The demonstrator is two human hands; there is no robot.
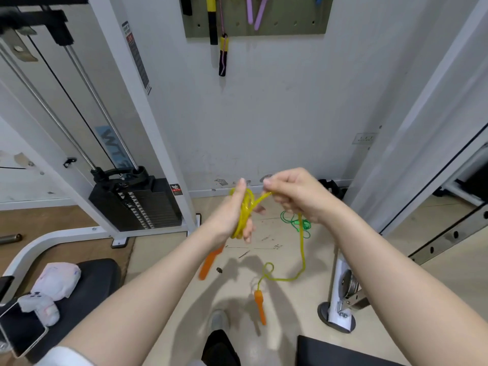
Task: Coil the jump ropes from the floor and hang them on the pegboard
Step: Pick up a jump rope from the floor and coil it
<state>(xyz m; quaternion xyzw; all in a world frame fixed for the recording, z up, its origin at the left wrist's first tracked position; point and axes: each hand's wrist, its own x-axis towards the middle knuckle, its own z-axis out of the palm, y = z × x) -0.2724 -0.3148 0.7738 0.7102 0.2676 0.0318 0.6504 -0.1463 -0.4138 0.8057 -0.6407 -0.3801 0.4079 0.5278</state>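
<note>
Gym corner, pale floor (169, 260), white wall; a green pegboard (287, 25) is mounted high on the wall, with several ropes already hung on it.

Item 1: yellow jump rope (302, 249), partly coiled. The loops are wound lengthwise around the left hand (237, 215), running from thumb base to fingertips. One orange handle (210, 261) hangs below that hand. The free length drops from the right hand, bends across the floor and ends at a second orange handle (260, 305), lying toward the viewer.

Item 2: green jump rope (297, 224), loose on the floor beyond the hands, not yet coiled.

Left hand: fingers held mostly straight as a former, with the coil around them.

Right hand (293, 195): just beside the left, fingers curled, pinching the yellow strand where it leaves the coil.

Judgement: the remaining slack lies below and toward the right hand, which would feed the next loop.
</note>
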